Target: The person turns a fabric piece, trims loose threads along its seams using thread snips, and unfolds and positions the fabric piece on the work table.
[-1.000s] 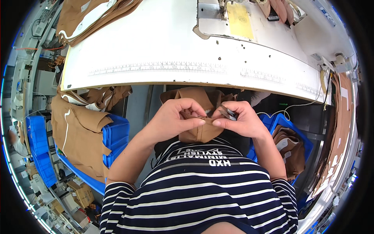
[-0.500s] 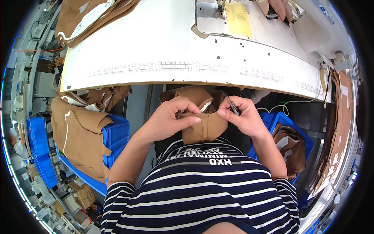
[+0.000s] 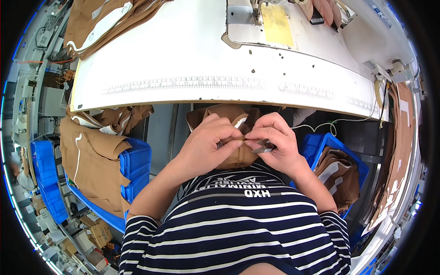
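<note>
A brown cloth piece (image 3: 239, 159) with a sewn seam hangs in front of my body, just below the table's front edge. My left hand (image 3: 205, 147) pinches its upper edge between thumb and fingers. Close against it, my right hand (image 3: 280, 145) is closed, with thumb and forefinger at the same edge. Small metal thread snips (image 3: 265, 147) lie in the right hand, their grey metal showing under the fingers. The fingertips of both hands nearly meet and hide the exact spot they grip. A white strip (image 3: 240, 123) shows on the cloth behind them.
The white table (image 3: 183, 55) carries a sewing machine (image 3: 240, 27) and, far left, stacked brown pieces (image 3: 107, 27). Blue bins (image 3: 137, 160) with brown cloth (image 3: 91, 156) stand at left; another blue bin (image 3: 327, 142) holds folded pieces at right. A pale cord (image 3: 332, 126) hangs below the table.
Both hands have come together at the cloth's upper edge. The thread snips have swung from pointing up to lying lower under the right fingers. The cloth looks more bunched.
</note>
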A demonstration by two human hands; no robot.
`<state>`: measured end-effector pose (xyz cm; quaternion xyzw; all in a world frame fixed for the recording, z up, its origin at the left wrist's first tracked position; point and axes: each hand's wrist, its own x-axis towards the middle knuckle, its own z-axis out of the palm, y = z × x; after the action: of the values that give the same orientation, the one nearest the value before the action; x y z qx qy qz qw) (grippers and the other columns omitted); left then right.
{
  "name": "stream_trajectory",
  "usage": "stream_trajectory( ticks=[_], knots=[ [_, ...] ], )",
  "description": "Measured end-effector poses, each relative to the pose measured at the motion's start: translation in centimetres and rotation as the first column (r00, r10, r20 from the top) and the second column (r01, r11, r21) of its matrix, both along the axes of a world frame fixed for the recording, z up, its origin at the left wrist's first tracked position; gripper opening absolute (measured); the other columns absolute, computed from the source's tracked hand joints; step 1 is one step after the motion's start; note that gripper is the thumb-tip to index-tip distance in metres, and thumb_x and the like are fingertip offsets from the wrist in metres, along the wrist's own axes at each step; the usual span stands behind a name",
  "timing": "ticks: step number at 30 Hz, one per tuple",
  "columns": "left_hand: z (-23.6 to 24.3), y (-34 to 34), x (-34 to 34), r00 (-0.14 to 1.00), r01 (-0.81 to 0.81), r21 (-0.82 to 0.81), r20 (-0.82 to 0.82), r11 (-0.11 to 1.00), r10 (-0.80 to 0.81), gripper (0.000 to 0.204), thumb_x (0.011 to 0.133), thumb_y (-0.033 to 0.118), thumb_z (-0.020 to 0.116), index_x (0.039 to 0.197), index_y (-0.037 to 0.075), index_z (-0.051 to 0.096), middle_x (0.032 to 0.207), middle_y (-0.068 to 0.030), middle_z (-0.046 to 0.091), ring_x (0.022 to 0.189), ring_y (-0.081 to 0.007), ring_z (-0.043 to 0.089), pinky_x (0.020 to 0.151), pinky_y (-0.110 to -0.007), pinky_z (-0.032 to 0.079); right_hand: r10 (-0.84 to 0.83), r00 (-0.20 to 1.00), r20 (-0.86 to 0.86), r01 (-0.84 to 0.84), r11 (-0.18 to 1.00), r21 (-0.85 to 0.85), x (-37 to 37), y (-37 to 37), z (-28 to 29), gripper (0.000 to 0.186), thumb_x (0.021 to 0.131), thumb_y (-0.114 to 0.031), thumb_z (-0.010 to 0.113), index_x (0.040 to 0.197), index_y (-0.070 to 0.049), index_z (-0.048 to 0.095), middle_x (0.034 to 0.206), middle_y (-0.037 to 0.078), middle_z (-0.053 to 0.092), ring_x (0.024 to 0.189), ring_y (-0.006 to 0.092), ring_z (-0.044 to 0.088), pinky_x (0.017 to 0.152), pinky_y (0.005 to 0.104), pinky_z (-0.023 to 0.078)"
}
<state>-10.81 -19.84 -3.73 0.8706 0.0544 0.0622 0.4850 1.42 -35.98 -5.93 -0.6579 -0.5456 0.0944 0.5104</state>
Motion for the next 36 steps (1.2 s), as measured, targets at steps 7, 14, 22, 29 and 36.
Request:
stream_trajectory(
  ticks=[7,14,22,29,36],
  knots=[
    [0.0,-0.5,-0.1,0.999,-0.04,0.025,-0.016,0.999,0.041,0.006,0.075,0.006,0.065,0.081,0.005,0.066,0.068,-0.0019,0.056,0.068,-0.0161,0.046,0.062,-0.028,0.038,-0.022,0.956,0.292,-0.007,0.995,0.101,0.2,0.2,-1.2,0.028,0.057,0.0,0.066,0.084,-0.009,0.063,0.079,0.002,0.053,0.058,0.0152,0.057,0.045,0.0248,0.045],
    [-0.2,-1.2,-0.2,0.994,-0.103,-0.012,0.025,0.995,0.103,0.007,0.073,0.005,0.065,0.081,0.004,0.065,0.069,-0.0027,0.056,0.07,-0.0185,0.048,0.061,-0.029,0.04,-0.079,0.92,0.383,-0.01,0.975,0.224,0.1,0.3,-1.4,0.021,0.061,-0.002,0.065,0.082,-0.006,0.064,0.078,0.004,0.057,0.055,0.0148,0.056,0.042,0.0247,0.043],
    [-0.4,-1.5,-0.1,0.992,-0.103,0.055,0.074,0.993,0.099,0.009,0.073,0.002,0.065,0.081,0.004,0.066,0.07,-0.0027,0.057,0.072,-0.0171,0.048,0.059,-0.027,0.04,-0.065,0.931,0.358,0.001,0.984,0.177,0.3,0.0,-1.5,0.023,0.061,-0.001,0.064,0.083,-0.005,0.064,0.078,0.005,0.057,0.055,0.0159,0.057,0.043,0.0252,0.044],
    [-0.8,-1.4,-0.2,0.991,-0.117,0.08,0.067,0.99,0.112,0.009,0.071,0.002,0.066,0.08,0.003,0.066,0.068,-0.0039,0.056,0.068,-0.0181,0.048,0.059,-0.028,0.04,-0.004,0.94,0.342,-0.009,0.999,0.035,0.8,0.1,-0.8,0.024,0.06,-0.002,0.064,0.084,-0.008,0.062,0.08,0.003,0.056,0.055,0.017,0.056,0.045,0.026,0.045],
    [-0.6,-1.6,-0.3,0.995,-0.092,0.022,0.034,0.996,0.091,0.005,0.074,0.002,0.065,0.079,0.002,0.065,0.067,-0.0029,0.056,0.066,-0.0135,0.05,0.056,-0.026,0.04,-0.007,0.897,0.441,-0.075,0.983,0.167,1.1,-0.3,-1.5,0.019,0.062,-0.006,0.066,0.08,-0.006,0.062,0.083,0.003,0.056,0.054,0.0149,0.056,0.042,0.0251,0.043]
  ],
)
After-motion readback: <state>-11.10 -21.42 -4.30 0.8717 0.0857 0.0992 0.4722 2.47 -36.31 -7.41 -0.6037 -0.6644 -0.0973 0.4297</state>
